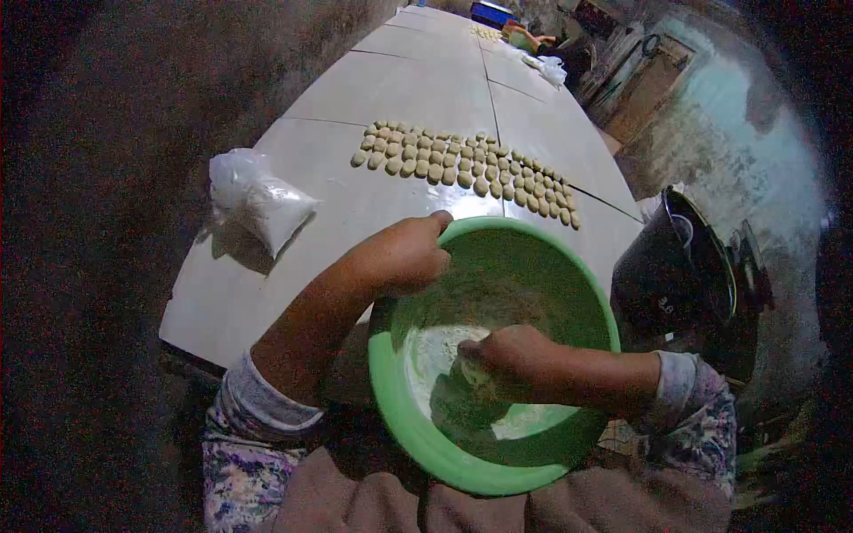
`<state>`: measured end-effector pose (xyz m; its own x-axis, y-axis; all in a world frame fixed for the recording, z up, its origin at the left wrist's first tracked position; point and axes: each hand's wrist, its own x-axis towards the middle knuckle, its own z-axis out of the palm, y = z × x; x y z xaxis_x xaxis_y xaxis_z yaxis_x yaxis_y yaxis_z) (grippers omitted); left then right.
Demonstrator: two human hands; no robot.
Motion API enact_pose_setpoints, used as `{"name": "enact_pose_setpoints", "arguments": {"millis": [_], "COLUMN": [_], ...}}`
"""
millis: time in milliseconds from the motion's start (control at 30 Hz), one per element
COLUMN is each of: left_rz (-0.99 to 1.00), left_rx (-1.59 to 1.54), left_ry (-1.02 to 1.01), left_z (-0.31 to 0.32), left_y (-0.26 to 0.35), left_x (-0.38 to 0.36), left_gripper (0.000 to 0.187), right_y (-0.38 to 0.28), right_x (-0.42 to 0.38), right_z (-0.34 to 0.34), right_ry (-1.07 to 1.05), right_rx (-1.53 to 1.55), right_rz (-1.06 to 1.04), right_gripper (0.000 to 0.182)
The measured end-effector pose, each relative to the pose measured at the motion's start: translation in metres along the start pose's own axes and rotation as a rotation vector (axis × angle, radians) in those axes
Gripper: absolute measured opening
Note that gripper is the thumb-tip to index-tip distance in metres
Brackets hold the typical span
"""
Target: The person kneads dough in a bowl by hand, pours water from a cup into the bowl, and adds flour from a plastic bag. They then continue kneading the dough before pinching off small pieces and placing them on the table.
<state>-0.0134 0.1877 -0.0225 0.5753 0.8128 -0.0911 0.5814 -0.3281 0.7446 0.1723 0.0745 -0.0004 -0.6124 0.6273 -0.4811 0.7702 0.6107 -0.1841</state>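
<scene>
A green plastic bowl (387, 391) sits tilted toward me at the near edge of the table, over my lap. White flour-like powder (422, 355) coats part of its bottom. My left hand (413, 253) is closed on the bowl's upper left rim, thumb on top. Inside the bowl my right hand (511, 355) is closed, fingers pointing down. A pale lump of dough (475, 377) shows partly under its fingers; the rest is hidden by the hand and shadow. Beyond the bowl, many small oval dough pieces (464, 164) lie in rows on the table.
A knotted clear bag of white powder (271, 209) stands on the left of the long pale table (418, 80). A black bucket (662, 266) is at the right. At the far end, another person's hand (529, 37) is near more small pieces (487, 33) and a plastic bag (551, 69).
</scene>
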Motion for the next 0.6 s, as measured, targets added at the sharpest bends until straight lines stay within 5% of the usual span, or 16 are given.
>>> {"name": "enact_pose_setpoints", "arguments": {"millis": [167, 233, 300, 367, 400, 433, 500, 533, 600], "left_rz": [-0.008, -0.001, -0.002, 0.011, 0.007, -0.015, -0.049, -0.053, -0.026], "left_rx": [0.045, -0.038, -0.015, -0.03, -0.024, -0.055, -0.116, -0.077, -0.056], "left_ry": [0.016, 0.004, 0.002, 0.033, 0.033, 0.007, -0.051, -0.03, -0.013], "left_z": [-0.007, -0.01, -0.009, -0.009, -0.01, -0.012, -0.015, -0.013, -0.011], "left_y": [-0.008, -0.005, -0.007, -0.009, -0.008, -0.005, 0.001, 0.0, -0.002], "left_x": [0.006, 0.0, -0.001, -0.003, -0.005, -0.007, -0.008, -0.007, -0.008], "left_gripper": [0.045, 0.045, 0.046, 0.047, 0.047, 0.047, 0.047, 0.046, 0.046], "right_y": [0.007, 0.03, 0.021, 0.028, 0.073, 0.065, 0.043, 0.049, 0.037], "right_x": [0.02, 0.021, 0.013, -0.001, 0.009, 0.008, 0.006, 0.012, 0.009], "right_z": [0.006, 0.015, -0.026, -0.037, 0.005, 0.001, -0.018, -0.017, -0.009], "right_ry": [0.141, 0.172, -0.022, 0.047, 0.273, 0.278, 0.183, -0.008, 0.035], "right_rx": [0.143, 0.742, 0.549, 0.849, 0.978, 0.984, 0.22, 0.284, 0.193], "right_rz": [0.171, 0.107, 0.186, 0.281, -0.031, -0.034, -0.057, -0.171, -0.169], "right_gripper": [0.043, 0.039, 0.038, 0.042, 0.048, 0.048, 0.054, 0.066, 0.064]}}
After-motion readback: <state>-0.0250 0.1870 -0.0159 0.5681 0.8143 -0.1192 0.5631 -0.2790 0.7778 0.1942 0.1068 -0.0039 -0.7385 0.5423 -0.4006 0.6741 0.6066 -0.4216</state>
